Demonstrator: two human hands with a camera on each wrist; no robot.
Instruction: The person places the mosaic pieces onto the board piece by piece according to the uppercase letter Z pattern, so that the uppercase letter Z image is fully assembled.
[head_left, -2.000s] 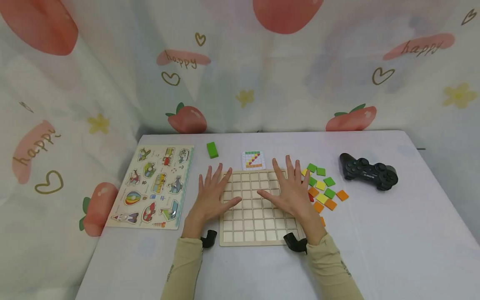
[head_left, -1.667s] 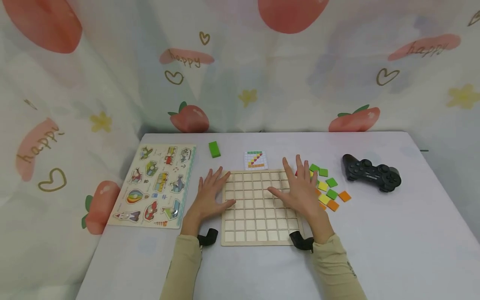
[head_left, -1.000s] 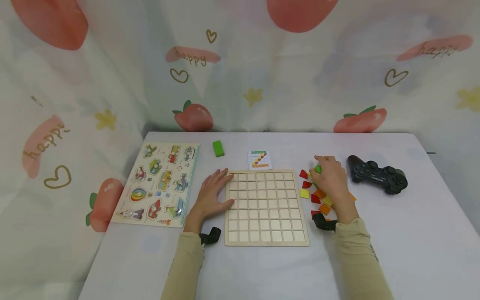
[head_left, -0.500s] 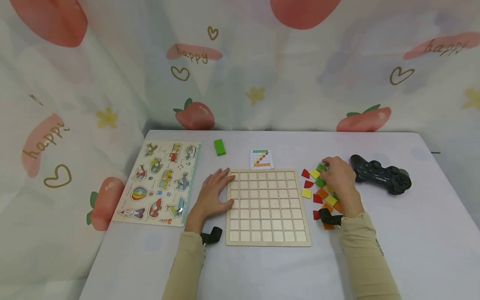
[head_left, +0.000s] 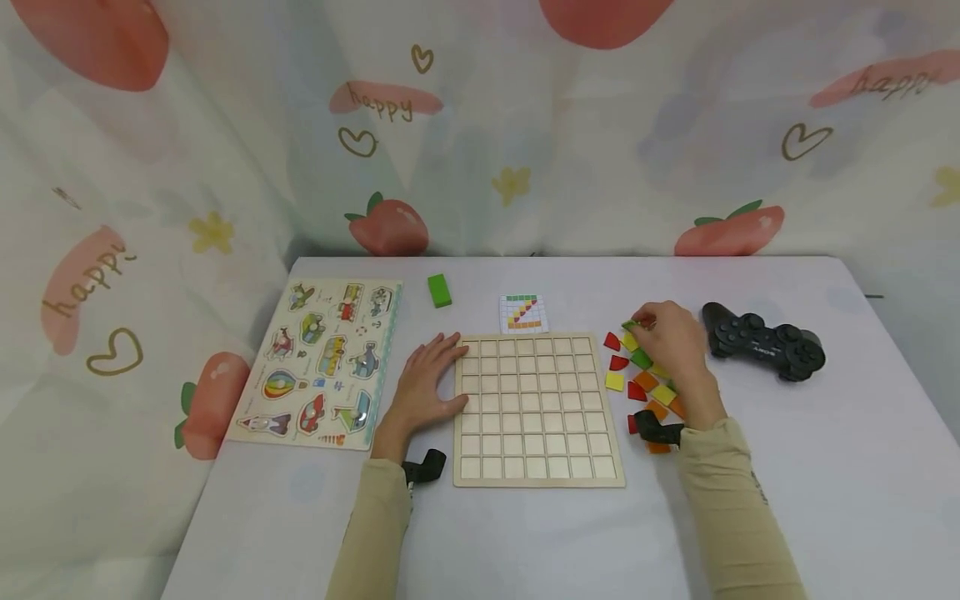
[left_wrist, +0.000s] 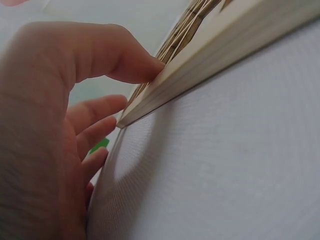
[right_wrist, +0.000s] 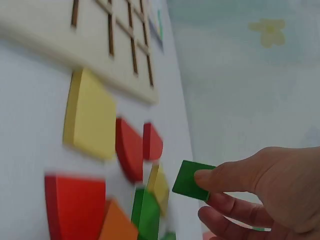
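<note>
My right hand (head_left: 678, 350) pinches a small green square tile (right_wrist: 190, 180) between thumb and fingers, above the back of a loose pile. Around it lie yellow square tiles (right_wrist: 92, 115), red quarter-round tiles (right_wrist: 130, 150) and orange tiles (head_left: 646, 381); some are hidden under the hand and wrist. My left hand (head_left: 422, 390) rests at the left edge of the wooden grid board (head_left: 532, 482), fingers spread. In the left wrist view its thumb touches the board's rim (left_wrist: 200, 72). Behind the board lies a pattern card (head_left: 524, 313) with coloured squares.
A picture puzzle board (head_left: 311, 362) with vehicle shapes lies on the left. Near the back stands a green block (head_left: 439, 291). A black game controller (head_left: 763, 342) lies right of the tiles. A printed curtain (head_left: 480, 125) hangs behind the white table.
My right hand left its place over the board, moved right to the tile pile and took hold of a green tile, now raised. My left hand settled onto the board's left edge.
</note>
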